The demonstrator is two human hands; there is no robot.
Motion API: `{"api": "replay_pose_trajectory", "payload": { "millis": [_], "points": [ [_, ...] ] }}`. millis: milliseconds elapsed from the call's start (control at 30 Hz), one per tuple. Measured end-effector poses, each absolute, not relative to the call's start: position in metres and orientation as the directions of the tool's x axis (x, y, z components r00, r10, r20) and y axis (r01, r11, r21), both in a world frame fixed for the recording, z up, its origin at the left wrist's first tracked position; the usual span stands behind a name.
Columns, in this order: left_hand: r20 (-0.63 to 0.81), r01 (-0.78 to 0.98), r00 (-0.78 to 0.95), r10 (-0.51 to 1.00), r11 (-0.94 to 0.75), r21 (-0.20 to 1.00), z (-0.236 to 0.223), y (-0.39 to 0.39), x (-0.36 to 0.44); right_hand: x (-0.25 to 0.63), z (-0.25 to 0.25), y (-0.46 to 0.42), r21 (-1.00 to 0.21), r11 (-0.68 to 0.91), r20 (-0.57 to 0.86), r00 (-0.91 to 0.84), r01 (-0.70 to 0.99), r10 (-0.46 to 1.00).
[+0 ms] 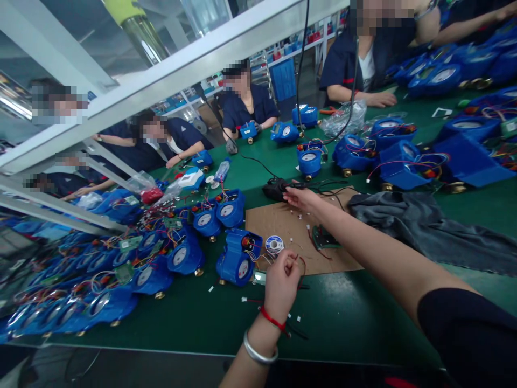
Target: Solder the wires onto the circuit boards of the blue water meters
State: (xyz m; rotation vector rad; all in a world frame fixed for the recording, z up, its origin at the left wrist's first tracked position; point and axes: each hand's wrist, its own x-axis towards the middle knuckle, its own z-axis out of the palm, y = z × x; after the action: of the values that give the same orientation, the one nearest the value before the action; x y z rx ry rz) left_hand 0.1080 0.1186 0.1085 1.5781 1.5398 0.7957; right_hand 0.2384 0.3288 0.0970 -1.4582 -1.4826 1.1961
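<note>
My left hand (281, 284) is closed around thin red wires near the front edge of a brown cardboard sheet (283, 223). A blue water meter (237, 257) with loose wires stands just left of that hand, beside a small spool of solder wire (274, 245). My right hand (301, 198) reaches forward over the cardboard, fingers bent, touching black cables next to a black soldering-iron stand (277, 189). Whether it grips a cable I cannot tell. A small green circuit board (323, 237) lies on the cardboard under my right forearm.
Several blue meters (121, 280) with coloured wires crowd the green table (194, 318) at left, more (398, 161) at the far right. A grey cloth (428, 226) lies right of the cardboard. Other seated people (246, 102) work across the table. A white metal frame (161, 86) crosses overhead.
</note>
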Motion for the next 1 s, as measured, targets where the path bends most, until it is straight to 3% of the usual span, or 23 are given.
{"api": "replay_pose_trajectory", "payload": {
  "millis": [100, 233, 433, 667, 1000],
  "points": [
    [-0.093, 0.503, 0.046, 0.995, 0.058, 0.863, 0.107, 0.117, 0.107, 0.234, 0.095, 0.338, -0.987, -0.066, -0.074, -0.048, 0.148, 0.996],
    [-0.100, 0.507, 0.010, 0.995, 0.081, 0.858, 0.099, 0.120, 0.111, 0.249, 0.096, 0.320, -0.998, -0.028, -0.025, 0.043, 0.059, 0.999],
    [-0.113, 0.470, -0.039, 0.993, 0.118, 0.875, 0.083, 0.131, 0.121, 0.299, 0.106, 0.227, -0.968, 0.132, 0.192, 0.294, 0.212, 0.936],
    [-0.176, 0.446, -0.096, 0.980, 0.200, 0.873, 0.071, 0.140, 0.123, 0.335, 0.083, 0.148, -0.990, -0.126, -0.124, 0.043, 0.054, 0.991],
    [-0.208, 0.470, -0.094, 0.974, 0.227, 0.853, 0.062, 0.145, 0.123, 0.340, 0.076, 0.148, -0.987, -0.098, -0.100, -0.011, 0.126, 0.995]
  ]
}}
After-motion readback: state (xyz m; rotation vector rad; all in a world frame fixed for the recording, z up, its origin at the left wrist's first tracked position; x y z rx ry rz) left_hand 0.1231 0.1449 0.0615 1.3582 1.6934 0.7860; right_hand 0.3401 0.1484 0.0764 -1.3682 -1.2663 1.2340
